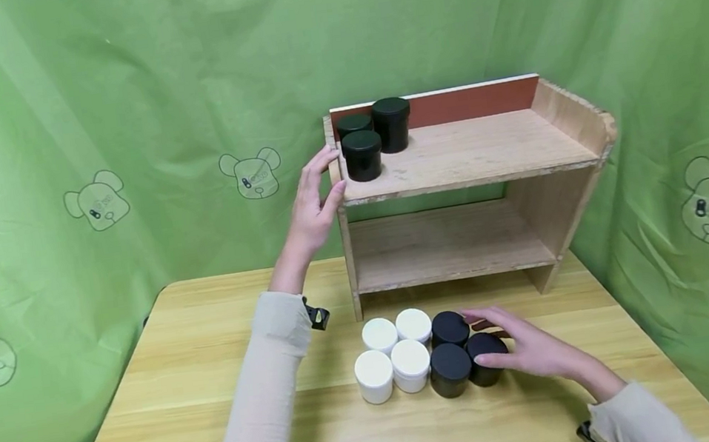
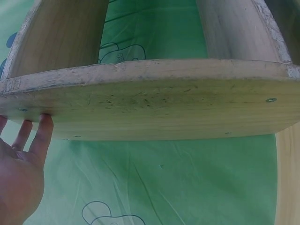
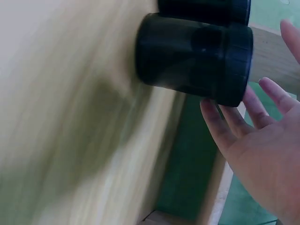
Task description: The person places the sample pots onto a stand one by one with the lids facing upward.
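Observation:
A wooden two-level shelf (image 1: 486, 151) stands at the back of the table. Three black jars (image 1: 362, 154) stand at the left end of its top board. My left hand (image 1: 322, 180) lies against the shelf's left side panel (image 2: 164, 108), and its straight fingers (image 2: 42, 133) touch the panel's edge. On the table before the shelf, several white jars (image 1: 410, 364) and three black jars (image 1: 451, 369) stand close together. My right hand (image 1: 512, 346) is beside the rightmost black jar (image 1: 485, 357), fingers spread and touching it. In the right wrist view the fingertips (image 3: 215, 122) meet that black jar (image 3: 197, 56) at its lid.
The yellow wooden table (image 1: 219, 418) has bare surface at left and in front of the jars. The shelf's lower board (image 1: 445, 246) holds nothing. Green cloth (image 1: 114, 133) with bear prints hangs around the table on all sides.

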A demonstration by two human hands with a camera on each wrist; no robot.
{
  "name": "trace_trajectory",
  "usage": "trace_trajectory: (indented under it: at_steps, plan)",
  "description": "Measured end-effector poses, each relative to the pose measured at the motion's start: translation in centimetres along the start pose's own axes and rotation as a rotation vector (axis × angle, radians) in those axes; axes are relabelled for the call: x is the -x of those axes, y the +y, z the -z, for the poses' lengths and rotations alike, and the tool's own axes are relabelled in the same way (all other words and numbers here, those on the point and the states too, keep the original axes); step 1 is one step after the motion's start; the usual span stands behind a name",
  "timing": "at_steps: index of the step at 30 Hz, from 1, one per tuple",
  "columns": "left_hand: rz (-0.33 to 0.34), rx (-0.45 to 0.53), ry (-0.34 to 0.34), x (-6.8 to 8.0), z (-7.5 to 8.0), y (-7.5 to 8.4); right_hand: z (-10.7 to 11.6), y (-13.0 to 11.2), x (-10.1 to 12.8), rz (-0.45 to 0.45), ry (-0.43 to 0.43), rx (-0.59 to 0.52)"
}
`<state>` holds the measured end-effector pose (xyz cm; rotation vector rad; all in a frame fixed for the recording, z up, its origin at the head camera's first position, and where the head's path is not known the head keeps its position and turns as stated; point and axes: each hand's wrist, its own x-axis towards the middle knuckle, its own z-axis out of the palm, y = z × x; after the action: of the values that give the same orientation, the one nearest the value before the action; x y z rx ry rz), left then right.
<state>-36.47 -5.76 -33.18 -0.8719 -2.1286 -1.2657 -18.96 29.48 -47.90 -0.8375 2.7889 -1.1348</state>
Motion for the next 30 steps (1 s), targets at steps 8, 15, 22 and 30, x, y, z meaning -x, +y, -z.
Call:
trace_trajectory:
  at_steps: [8, 15, 22, 30]
  plan:
    - [0.002, -0.008, 0.000, 0.0, -0.1, 0.0, -0.2, 1.1, 1.0, -0.018, -0.003, -0.009]
    - [-0.006, -0.008, 0.001, 0.0, -0.1, -0.1, -0.7, 1.7, 1.4, 0.009, 0.027, 0.036]
    - [-0.008, -0.018, 0.000, -0.1, -0.1, -0.3, -0.7, 1.9, 1.3, 0.003, 0.026, 0.023]
    - [-0.009, -0.015, -0.002, 0.0, 0.0, -0.3, -0.2, 1.3, 1.3, -0.014, 0.037, 0.044]
